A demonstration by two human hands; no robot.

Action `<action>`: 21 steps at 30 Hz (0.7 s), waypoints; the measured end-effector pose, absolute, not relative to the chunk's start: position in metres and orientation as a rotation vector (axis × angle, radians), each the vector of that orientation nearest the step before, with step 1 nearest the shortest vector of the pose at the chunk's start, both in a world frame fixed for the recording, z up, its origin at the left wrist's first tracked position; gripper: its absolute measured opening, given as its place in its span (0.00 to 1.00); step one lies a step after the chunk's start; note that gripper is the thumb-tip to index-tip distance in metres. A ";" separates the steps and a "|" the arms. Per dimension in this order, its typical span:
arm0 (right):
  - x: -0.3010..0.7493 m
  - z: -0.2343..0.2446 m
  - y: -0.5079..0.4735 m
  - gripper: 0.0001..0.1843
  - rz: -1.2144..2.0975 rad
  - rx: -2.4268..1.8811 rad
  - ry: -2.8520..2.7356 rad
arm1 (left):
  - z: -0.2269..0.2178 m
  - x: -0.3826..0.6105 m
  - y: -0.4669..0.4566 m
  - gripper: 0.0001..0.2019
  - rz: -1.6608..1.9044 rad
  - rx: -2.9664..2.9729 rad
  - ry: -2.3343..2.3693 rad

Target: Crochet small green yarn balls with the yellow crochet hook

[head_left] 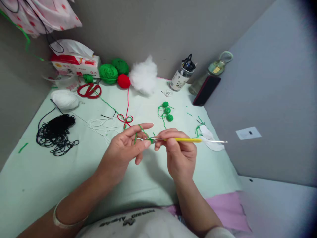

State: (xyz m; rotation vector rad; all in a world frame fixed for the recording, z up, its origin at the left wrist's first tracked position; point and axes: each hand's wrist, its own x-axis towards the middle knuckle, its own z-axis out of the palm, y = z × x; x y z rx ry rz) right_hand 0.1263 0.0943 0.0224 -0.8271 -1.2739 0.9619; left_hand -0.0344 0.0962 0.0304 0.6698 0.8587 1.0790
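Note:
My left hand (pixel 126 145) pinches a small green crochet piece (pixel 150 140) between thumb and fingers, and green yarn loops over its raised index finger. In my right hand (pixel 182 152) is a yellow-handled crochet hook (pixel 189 140), held like a pen, its metal tip pointing left at the green piece. The hook's other metal end sticks out to the right. From the hand the green strand runs back toward a small green yarn ball (pixel 88 78). Behind my hands lie several green crocheted balls (pixel 167 110) with yarn tails. A red yarn bow (pixel 125 119) lies just beyond my left fingers.
Left: black yarn (pixel 56 132), white yarn (pixel 64 99), red-handled scissors (pixel 89 91), a tissue box (pixel 76 66). At the back: green yarn (pixel 108 73), red yarn (pixel 123 81), white stuffing (pixel 144 76), a pen jar (pixel 179 79). Right: a phone (pixel 206 91) leaning on a bottle (pixel 216 67), white scraps (pixel 211 138).

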 end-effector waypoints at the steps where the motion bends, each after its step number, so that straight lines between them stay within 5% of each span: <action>1: 0.125 0.022 0.095 0.08 0.939 -0.836 -1.300 | 0.029 -0.033 0.095 0.16 1.074 0.702 0.858; 10: 0.128 0.010 0.089 0.20 0.227 -0.897 -1.797 | 0.027 -0.027 0.095 0.18 1.016 0.528 0.829; 17: 0.131 0.017 0.098 0.09 0.881 -0.891 -1.286 | 0.027 -0.030 0.101 0.11 1.045 0.405 0.777; 21: 0.127 0.014 0.099 0.07 0.969 -0.838 -1.289 | 0.026 -0.028 0.097 0.13 1.059 0.594 0.824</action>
